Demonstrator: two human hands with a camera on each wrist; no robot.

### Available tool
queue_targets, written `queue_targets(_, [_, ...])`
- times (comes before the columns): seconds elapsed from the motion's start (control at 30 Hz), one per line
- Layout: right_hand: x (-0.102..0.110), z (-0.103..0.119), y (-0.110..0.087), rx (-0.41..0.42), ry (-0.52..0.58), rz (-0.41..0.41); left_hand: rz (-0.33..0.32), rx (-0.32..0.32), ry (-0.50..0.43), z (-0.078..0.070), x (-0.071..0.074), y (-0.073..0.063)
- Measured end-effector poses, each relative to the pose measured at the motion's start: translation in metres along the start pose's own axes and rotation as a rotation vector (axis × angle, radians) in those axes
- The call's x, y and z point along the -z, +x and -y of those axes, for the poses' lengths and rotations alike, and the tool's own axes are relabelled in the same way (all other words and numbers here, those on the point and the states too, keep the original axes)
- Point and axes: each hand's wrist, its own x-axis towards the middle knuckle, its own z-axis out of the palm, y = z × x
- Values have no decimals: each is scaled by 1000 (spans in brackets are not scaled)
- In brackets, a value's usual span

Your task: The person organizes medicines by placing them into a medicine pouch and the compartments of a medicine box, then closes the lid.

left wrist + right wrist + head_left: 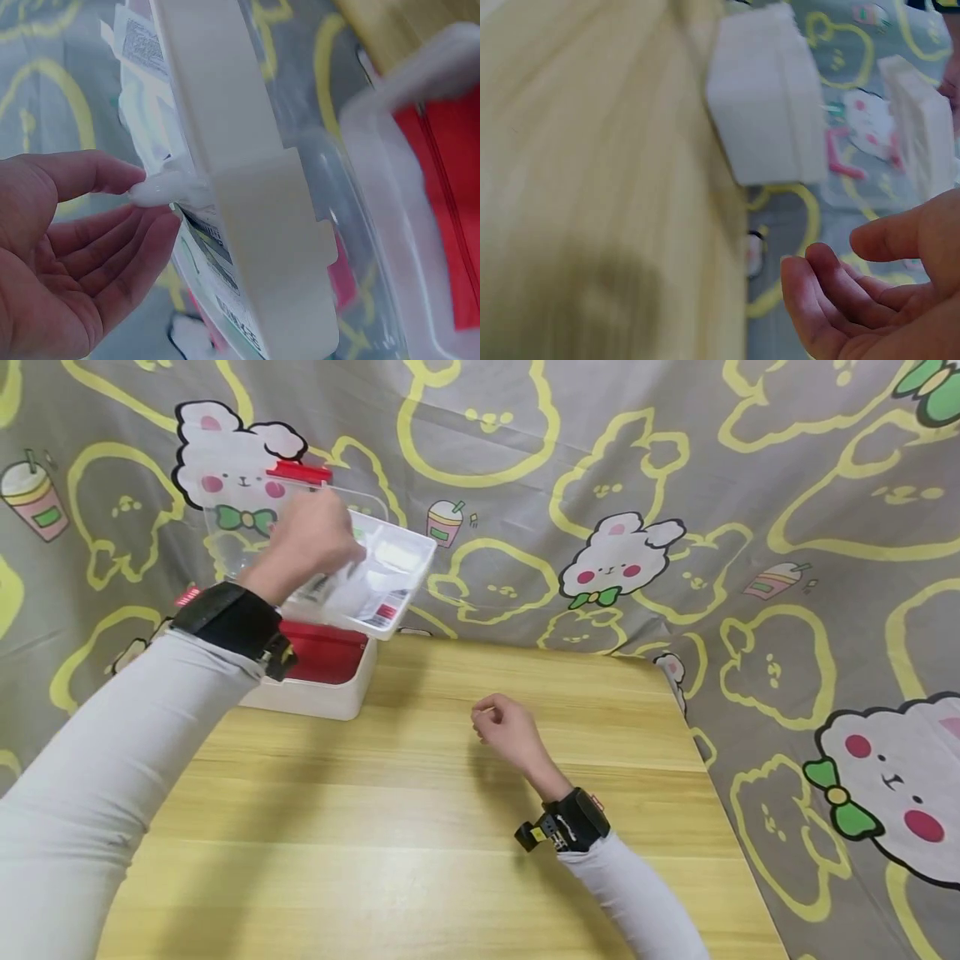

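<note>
High at the left in the head view, my left hand [317,533] holds up a white tray [408,556] tilted above a white storage box [322,700]. The left wrist view has thumb and fingers pinching the tray's whitish handle [166,189]. Printed packets [146,45] sit in the tray. Inside the box below, a red item [326,653] with a dark seam is visible. My right hand [513,733] hovers over the table with loosely bent fingers and nothing in them, to the right of the box.
The box's clear lid stands raised behind it, with a red latch [300,472] along its top. A wood-grain table [420,827] extends under both arms. Behind and to the right hangs a grey patterned cloth [517,602].
</note>
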Motion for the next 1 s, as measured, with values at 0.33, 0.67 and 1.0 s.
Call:
queue_targets(0.33, [-54,29,27,35,-62,58,11,138,4,70,-1,-1])
queue_targets(0.67, [-99,67,59,22,-25,24,56,244,26,120,-16,-5])
queue_targets(1.0, [-122,87,68,-35,58,43,37,334,-13,140,-24,-10])
